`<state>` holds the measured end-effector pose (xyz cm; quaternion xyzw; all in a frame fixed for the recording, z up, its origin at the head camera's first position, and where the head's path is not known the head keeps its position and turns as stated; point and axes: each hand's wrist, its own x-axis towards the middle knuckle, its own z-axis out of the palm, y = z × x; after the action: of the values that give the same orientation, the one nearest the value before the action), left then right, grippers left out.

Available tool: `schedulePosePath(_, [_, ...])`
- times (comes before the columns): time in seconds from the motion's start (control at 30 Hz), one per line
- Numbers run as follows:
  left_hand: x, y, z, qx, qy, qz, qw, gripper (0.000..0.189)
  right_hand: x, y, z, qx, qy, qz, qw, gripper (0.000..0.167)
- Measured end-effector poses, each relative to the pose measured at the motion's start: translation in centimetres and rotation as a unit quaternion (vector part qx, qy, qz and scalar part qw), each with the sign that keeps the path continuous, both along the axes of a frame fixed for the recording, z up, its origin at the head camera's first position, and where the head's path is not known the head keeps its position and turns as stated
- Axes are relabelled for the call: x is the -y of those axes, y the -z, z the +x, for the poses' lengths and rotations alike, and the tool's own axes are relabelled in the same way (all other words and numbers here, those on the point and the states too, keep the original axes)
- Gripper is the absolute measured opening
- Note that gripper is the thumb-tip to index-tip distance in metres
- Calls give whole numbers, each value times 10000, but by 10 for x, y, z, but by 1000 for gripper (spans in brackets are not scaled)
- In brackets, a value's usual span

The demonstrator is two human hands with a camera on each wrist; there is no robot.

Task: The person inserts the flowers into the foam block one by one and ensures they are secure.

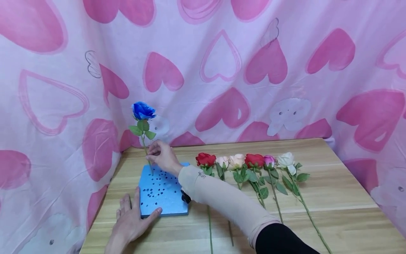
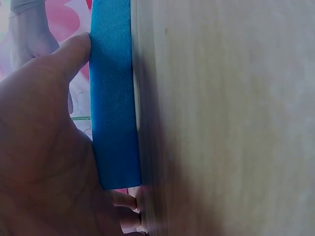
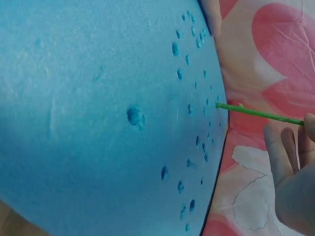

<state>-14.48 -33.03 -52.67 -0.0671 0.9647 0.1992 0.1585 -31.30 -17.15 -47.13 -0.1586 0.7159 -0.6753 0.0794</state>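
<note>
A blue artificial rose (image 1: 143,111) stands nearly upright over the far left part of a light-blue foam board (image 1: 168,204) full of small holes. My right hand (image 1: 163,155) pinches its green stem between thumb and fingers. In the right wrist view, the lower end of the stem (image 3: 266,115) meets the holed surface of the foam. My left hand (image 1: 130,218) lies at the board's near left corner, fingers spread along its left side. In the left wrist view, the thumb (image 2: 76,49) rests along the upper edge of the blue foam (image 2: 113,98).
Right of the board, several artificial roses lie in a row on the wooden table (image 1: 342,197): red (image 1: 206,159), pale pink, cream, another red (image 1: 254,160), magenta (image 1: 269,161) and white (image 1: 286,161). My right forearm crosses over some stems. A pink heart-patterned curtain (image 1: 190,42) hangs behind.
</note>
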Motion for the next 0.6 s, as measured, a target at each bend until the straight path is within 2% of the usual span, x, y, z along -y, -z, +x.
schedulePosePath(0.13, [-1, -1, 0, -41, 10, 13, 10000, 141, -3, -2, 0, -145, 59, 24, 9999, 14])
schedulePosePath(0.3, [-1, -2, 0, -71, 51, -11, 10000, 140, -10, -1, -2, -347, -55, 242, 9991, 8])
schedulePosePath(0.6, [-1, -1, 1, -42, 41, 28, 10000, 140, -20, -1, -3, -336, -312, 194, 9988, 26])
